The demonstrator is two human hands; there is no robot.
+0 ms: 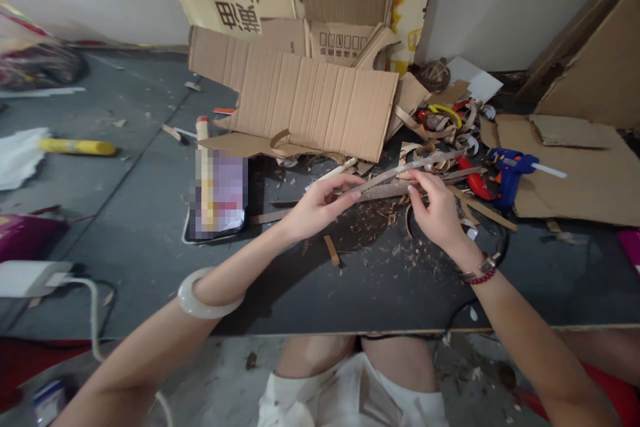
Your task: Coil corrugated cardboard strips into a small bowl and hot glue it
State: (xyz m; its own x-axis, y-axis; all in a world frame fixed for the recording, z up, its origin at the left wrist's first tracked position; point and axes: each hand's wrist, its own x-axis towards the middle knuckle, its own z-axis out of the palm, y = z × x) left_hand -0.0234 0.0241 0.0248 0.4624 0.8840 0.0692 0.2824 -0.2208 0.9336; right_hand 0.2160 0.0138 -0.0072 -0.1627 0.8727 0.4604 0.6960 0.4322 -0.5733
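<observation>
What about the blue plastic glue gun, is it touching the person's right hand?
Apart. The head view shows a plain gap: the right hand grips thin cardboard strips, and the blue plastic glue gun lies off to its side.

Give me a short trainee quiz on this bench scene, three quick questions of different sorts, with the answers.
1. Which wrist wears the white bangle?
2. True or false: the left hand and right hand both hold a cardboard strip.
3. What colour is the glue gun: A blue, B green, C white?

Key: 1 left; 2 true; 3 A.
</observation>
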